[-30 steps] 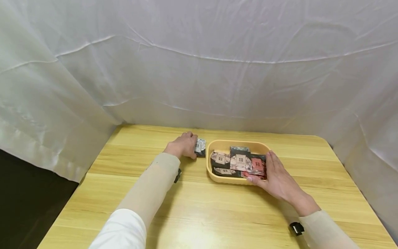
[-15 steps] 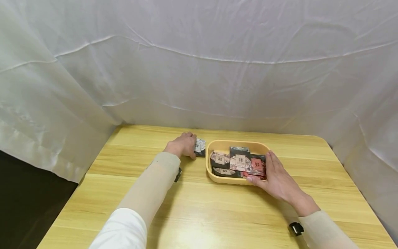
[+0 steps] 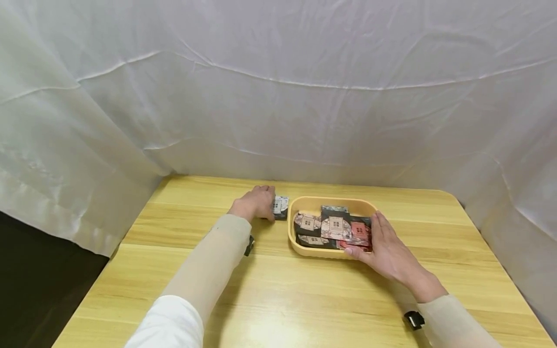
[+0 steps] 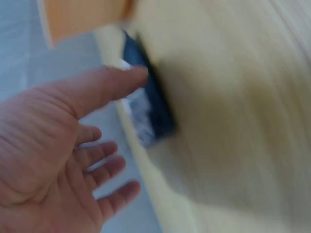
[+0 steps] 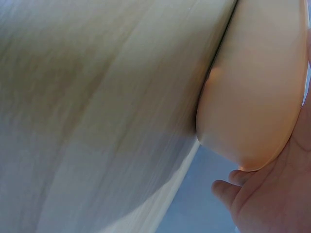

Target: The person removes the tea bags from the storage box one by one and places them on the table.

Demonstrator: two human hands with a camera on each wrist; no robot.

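My left hand (image 3: 256, 201) lies beside a small flat packet (image 3: 281, 207), dark along its near edge with a pale floral print and a square label. In the left wrist view the thumb (image 4: 124, 81) overlaps the packet (image 4: 141, 114) while the other fingers stay spread and loosely extended. A yellow rounded tray (image 3: 296, 249) is just right of that packet. Inside it lie several similar packets (image 3: 336, 226) in black, pink and red. My right hand (image 3: 389, 251) rests on the tray's right near corner, fingers straight along the right side and thumb over the near rim.
The wooden table (image 3: 296, 290) carries the tray near its far edge. White cloth (image 3: 278, 121) hangs behind and along both sides. A dark area (image 3: 39, 285) shows past the table's left edge.
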